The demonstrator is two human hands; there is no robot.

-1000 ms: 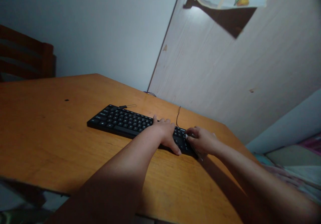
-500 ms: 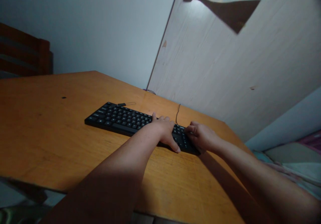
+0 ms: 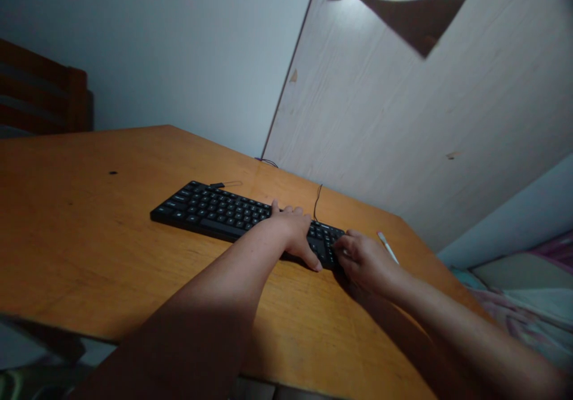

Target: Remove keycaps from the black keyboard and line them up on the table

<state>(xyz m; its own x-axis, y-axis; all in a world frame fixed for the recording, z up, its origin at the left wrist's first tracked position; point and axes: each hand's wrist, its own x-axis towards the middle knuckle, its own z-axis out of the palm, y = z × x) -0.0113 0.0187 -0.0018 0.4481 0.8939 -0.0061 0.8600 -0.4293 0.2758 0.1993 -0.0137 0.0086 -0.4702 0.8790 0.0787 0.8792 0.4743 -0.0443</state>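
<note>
Black plastic keyboard with pale key markings (image 3: 215,209): lies flat on the orange-brown wooden table (image 3: 89,227), under the left hand and at the right hand's fingertips.
Long axis: slants across the view, left end farther, right end nearer.
Left bare hand (image 3: 293,230): fingers spread over the keyboard right of its middle, thumb by the near edge; nothing grasped.
Right bare hand (image 3: 364,262): at the number-pad end, nearer that end than the left; 5 fingers not all visible, some bent together; cannot tell whether they pinch anything.
Thin white stick with 1 pinkish tip (image 3: 387,248): beyond the right wrist, partly hidden.
Thin black cable (image 3: 317,202): beyond the keyboard's far edge, between the 2 hands.
</note>
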